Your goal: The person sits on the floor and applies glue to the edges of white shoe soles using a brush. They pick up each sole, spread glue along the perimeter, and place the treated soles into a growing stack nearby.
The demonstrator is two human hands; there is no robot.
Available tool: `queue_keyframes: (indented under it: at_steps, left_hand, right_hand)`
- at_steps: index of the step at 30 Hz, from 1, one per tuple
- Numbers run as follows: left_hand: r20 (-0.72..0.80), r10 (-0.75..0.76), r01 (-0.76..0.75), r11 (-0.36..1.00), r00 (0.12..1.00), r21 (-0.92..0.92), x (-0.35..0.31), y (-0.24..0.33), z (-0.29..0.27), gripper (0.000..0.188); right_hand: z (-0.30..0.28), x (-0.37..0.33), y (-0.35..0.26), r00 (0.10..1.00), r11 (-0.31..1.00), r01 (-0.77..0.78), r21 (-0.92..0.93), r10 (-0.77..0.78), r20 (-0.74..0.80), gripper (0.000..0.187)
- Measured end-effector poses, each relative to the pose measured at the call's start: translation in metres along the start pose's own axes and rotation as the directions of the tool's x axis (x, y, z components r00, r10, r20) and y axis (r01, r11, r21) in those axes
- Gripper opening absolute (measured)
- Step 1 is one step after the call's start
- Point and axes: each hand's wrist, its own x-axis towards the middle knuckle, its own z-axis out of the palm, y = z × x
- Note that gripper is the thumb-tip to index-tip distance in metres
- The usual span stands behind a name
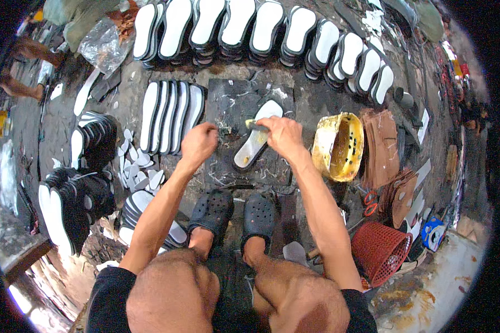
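Observation:
A single shoe sole, white on top with a dark edge, lies slantwise on a dark square board between my hands. Yellowish smears show on its middle and heel. Over its upper half, my right hand is closed on a small flat glue spreader with a yellow-coated end. My left hand hovers by the board's left edge, its fingers curled together; whatever they may hold is hidden. Just left of it, several white-topped soles stand leaning in a row.
Stacked soles form an arc along the far side. To the right stand a glue-stained yellow tub, brown sheets, orange-handled scissors and a red basket. White offcuts and more sole piles lie left.

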Motion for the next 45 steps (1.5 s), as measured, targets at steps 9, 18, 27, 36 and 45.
queue_keyframes:
  at_steps: [9, 18, 27, 36, 45]
  left_hand:
    - [-0.388, -0.083, -0.035, 0.957, 0.918, -0.286, -0.068, -0.074, -0.02, 0.043]
    - [-0.347, -0.061, -0.079, 0.924, 0.936, -0.374, -0.079, -0.037, 0.014, 0.054]
    - [0.024, 0.413, -0.412, 0.911, 0.91, -0.029, -0.062, 0.023, 0.056, 0.128]
    - [-0.069, 0.377, -0.302, 0.607, 0.924, -0.735, 0.018, 0.068, 0.011, 0.126]
    - [-0.407, 0.369, -0.337, 0.929, 0.836, 0.151, 0.192, 0.17, -0.01, 0.113]
  right_hand:
    - [0.036, -0.071, -0.074, 0.982, 0.977, 0.188, 0.103, -0.189, -0.005, 0.03]
    - [-0.001, -0.091, -0.073, 0.992, 0.943, 0.126, 0.307, -0.13, -0.007, 0.028]
    - [-0.12, -0.144, 0.018, 0.569, 0.587, -0.021, 0.81, 0.673, -0.473, 0.027]
    - [-0.093, -0.175, 0.032, 0.54, 0.696, -0.077, 0.714, 0.631, -0.557, 0.028]
    - [-0.104, -0.161, 0.019, 0.529, 0.683, -0.01, 0.73, 0.624, -0.576, 0.027]
